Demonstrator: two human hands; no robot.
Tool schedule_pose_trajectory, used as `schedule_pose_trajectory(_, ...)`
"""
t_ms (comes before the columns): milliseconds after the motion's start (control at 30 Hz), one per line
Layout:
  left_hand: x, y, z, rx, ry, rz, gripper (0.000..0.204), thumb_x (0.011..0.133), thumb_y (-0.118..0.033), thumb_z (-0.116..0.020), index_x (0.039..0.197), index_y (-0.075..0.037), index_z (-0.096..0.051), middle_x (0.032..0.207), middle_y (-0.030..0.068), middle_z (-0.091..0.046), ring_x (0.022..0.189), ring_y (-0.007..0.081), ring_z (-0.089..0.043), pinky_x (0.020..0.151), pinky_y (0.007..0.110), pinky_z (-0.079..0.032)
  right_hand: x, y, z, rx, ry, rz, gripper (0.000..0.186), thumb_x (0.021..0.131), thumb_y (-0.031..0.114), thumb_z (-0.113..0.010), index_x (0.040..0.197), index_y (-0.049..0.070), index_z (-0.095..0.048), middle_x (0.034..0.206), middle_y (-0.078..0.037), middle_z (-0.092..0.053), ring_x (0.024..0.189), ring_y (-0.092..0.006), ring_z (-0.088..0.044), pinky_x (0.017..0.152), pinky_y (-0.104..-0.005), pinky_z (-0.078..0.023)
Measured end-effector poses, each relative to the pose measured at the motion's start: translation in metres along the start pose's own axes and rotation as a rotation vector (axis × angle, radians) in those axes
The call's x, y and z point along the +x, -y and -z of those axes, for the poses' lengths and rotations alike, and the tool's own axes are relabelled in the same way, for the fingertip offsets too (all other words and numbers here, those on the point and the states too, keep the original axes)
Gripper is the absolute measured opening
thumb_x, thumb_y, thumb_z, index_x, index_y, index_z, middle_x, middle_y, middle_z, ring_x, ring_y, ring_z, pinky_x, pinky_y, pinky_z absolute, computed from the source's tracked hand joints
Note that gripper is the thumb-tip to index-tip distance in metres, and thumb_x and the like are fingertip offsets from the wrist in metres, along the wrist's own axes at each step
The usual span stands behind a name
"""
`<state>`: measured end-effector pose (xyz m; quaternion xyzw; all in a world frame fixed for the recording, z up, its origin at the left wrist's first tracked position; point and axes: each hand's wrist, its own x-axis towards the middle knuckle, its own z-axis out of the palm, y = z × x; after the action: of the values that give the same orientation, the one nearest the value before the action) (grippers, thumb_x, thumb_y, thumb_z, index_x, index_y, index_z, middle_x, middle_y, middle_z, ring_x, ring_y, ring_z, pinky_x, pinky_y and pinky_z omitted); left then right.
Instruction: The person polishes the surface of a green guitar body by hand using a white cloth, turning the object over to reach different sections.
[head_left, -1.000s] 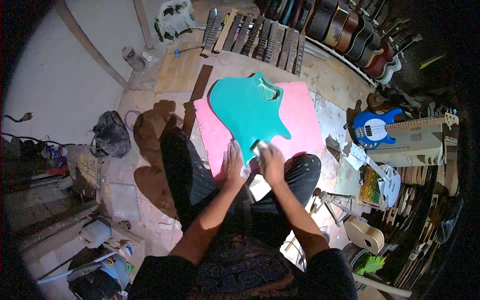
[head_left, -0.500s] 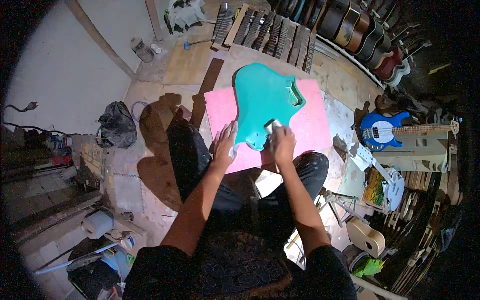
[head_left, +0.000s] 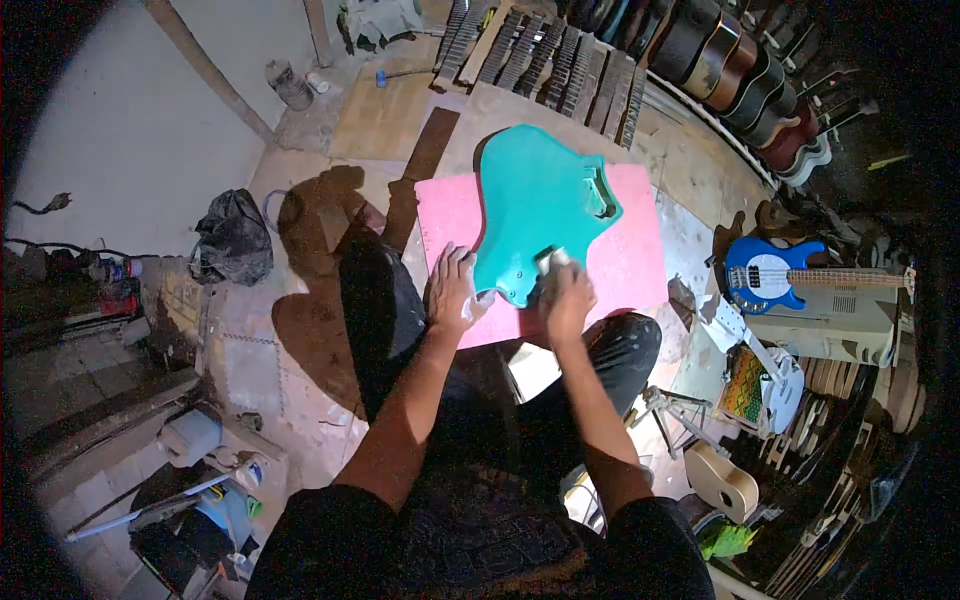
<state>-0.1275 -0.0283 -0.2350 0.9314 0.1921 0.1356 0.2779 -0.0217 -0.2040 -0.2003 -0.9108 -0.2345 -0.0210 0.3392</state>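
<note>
A teal electric guitar body (head_left: 530, 205) lies flat on a pink board (head_left: 640, 250) in front of my knees. An empty routed pocket shows at its far right, and small holes at its near end. My left hand (head_left: 453, 290) rests at the body's near left edge, fingers stretched over the board and thumb against the rim. My right hand (head_left: 567, 300) is closed round a small pale block (head_left: 549, 262) with a dark end, pressed on the body's near right part. Its exact kind is unclear. Whitish dust or residue marks my left hand.
Slotted wooden strips (head_left: 540, 60) lie beyond the board. Several guitar bodies (head_left: 735, 75) stand in a row at the far right. A blue bass guitar (head_left: 770, 275) and an acoustic guitar body (head_left: 722, 480) are on the right. A black plastic bag (head_left: 232, 238) sits left.
The right hand and its block have slid slightly toward me over the teal body. The left hand stays at the edge. The whole view has shifted a little.
</note>
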Motion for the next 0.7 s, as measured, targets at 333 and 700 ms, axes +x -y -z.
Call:
schedule_pose_trajectory(333,0.005,0.001,0.007,0.099,0.194,-0.006,0.094,0.079,-0.032,-0.08,0.157,-0.023,-0.028,0.155,0.0189,-0.036,0.148,0.0402,-0.026,0.119,0.054,-0.028,0.016,-0.006,0.001,-0.274,0.055,-0.004,0.049,0.085,0.018,-0.068,0.133,0.014,-0.058,0.132,-0.018,-0.055,0.118,-0.0407,-0.052,0.095,-0.0557,-0.039)
schedule_pose_trajectory(700,0.025,-0.021,0.006,0.181,0.404,0.167,0.109,0.074,-0.021,-0.084,0.159,-0.015,-0.016,0.157,0.0205,-0.027,0.149,0.0463,-0.02,0.113,0.07,-0.025,0.018,0.001,0.011,-0.117,0.065,0.056,0.051,0.083,0.014,-0.067,0.132,0.012,-0.059,0.127,-0.021,-0.057,0.11,-0.0423,-0.054,0.091,-0.0544,-0.042)
